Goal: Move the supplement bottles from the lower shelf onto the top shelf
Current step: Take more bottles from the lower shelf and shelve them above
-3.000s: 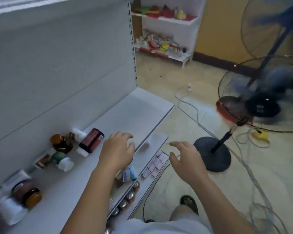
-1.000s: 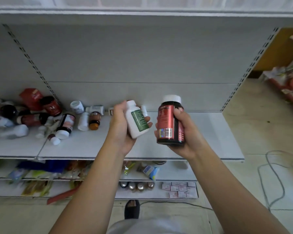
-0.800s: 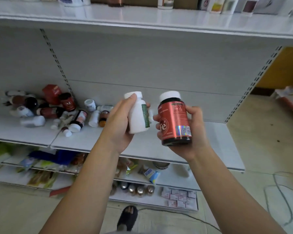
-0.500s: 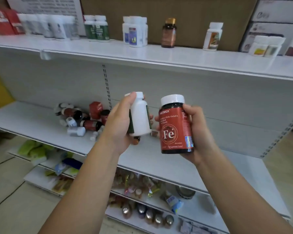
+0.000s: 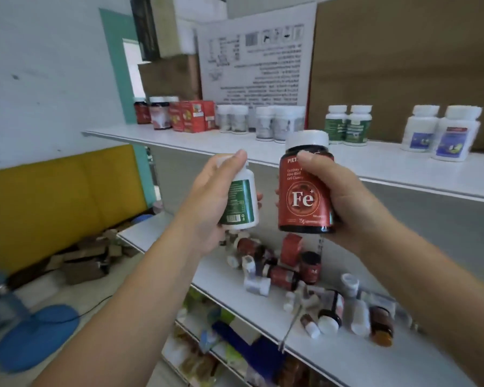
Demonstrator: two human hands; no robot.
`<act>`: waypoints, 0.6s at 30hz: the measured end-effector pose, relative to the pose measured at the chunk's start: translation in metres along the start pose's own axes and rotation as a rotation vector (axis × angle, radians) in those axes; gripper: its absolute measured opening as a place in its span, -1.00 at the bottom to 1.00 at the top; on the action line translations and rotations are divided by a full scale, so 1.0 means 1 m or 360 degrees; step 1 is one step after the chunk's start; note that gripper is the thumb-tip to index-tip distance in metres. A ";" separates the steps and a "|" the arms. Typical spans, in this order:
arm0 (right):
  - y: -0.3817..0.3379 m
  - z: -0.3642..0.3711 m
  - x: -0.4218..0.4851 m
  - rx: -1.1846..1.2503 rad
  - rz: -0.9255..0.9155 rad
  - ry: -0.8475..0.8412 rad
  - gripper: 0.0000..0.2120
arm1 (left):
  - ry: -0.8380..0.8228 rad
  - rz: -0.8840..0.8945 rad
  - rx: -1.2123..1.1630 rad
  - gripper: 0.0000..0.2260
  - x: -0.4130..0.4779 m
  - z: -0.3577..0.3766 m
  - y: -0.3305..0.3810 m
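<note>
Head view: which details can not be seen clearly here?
- Red-labelled dark bottle with white cap: brand name partly covered by the right hand thumb.
- White bottle with green label: cap and front hidden by the left hand.
- Lower white shelf: far right cut off behind the right forearm.
- White wall poster: text too blurred.

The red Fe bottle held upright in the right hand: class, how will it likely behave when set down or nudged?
The red Fe bottle looks rigid with a flat base, so it should stand. Its glossy label may be slippery. Knocked over, its round body would probably roll.
</note>
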State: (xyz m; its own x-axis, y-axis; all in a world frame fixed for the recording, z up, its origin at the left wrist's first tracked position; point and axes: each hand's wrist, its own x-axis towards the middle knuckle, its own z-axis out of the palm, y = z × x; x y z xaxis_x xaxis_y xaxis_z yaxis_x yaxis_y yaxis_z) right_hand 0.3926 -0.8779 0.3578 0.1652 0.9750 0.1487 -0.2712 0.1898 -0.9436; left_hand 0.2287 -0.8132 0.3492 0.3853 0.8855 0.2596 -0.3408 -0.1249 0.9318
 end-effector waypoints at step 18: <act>0.027 0.138 0.300 -0.0511 -0.0528 -0.0141 -0.47 | 0.0203 0.0289 0.0491 -0.73 0.248 -0.204 0.061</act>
State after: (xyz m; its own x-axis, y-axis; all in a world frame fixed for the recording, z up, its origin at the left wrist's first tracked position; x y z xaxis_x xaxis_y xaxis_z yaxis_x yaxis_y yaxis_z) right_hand 0.3039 -0.5644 0.4181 0.1080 0.8765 0.4691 0.0917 0.4611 -0.8826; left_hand 0.1285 -0.5094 0.4184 0.2260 0.8826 0.4122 -0.1122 -0.3968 0.9110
